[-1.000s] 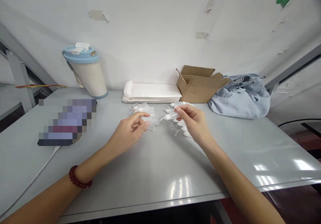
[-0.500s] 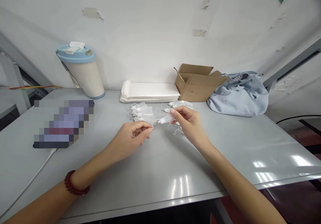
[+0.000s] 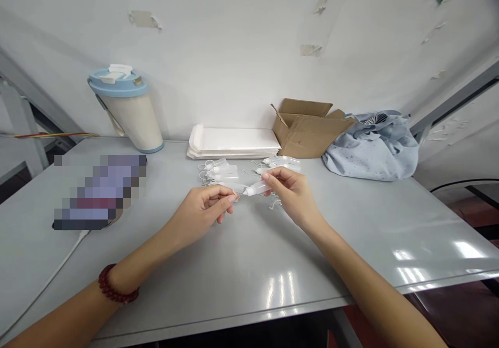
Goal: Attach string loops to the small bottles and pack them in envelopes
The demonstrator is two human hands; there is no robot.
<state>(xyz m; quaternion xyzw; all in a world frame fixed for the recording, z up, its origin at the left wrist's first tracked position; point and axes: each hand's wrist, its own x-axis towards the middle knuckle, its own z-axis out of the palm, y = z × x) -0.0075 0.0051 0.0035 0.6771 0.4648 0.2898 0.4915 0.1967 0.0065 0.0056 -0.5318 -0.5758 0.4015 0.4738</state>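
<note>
Between the thumb and fingers of my right hand (image 3: pixel 290 191) is a small translucent squeeze bottle (image 3: pixel 256 188), its white nozzle pointing left. My left hand (image 3: pixel 208 204) is closed in a pinch at the nozzle's tip. A thin white strap runs from the bottle to those fingertips; the small end they pinch is mostly hidden. Behind my left hand lies a group of similar bottles (image 3: pixel 224 171) with looped straps. More such bottles (image 3: pixel 283 162) lie behind and under my right hand, which partly covers them.
White padded envelopes (image 3: pixel 234 140) are stacked against the wall beside an open cardboard box (image 3: pixel 310 136). A grey-blue cloth bag (image 3: pixel 370 153) sits at right. A tumbler (image 3: pixel 132 114) stands at left, behind a blurred-out phone (image 3: pixel 99 192) with a white cable (image 3: pixel 50 280).
The bottle in my right hand has come slightly lower, its nozzle now closer to my left fingertips. Both hands keep their grip, and the other things stay in place.
</note>
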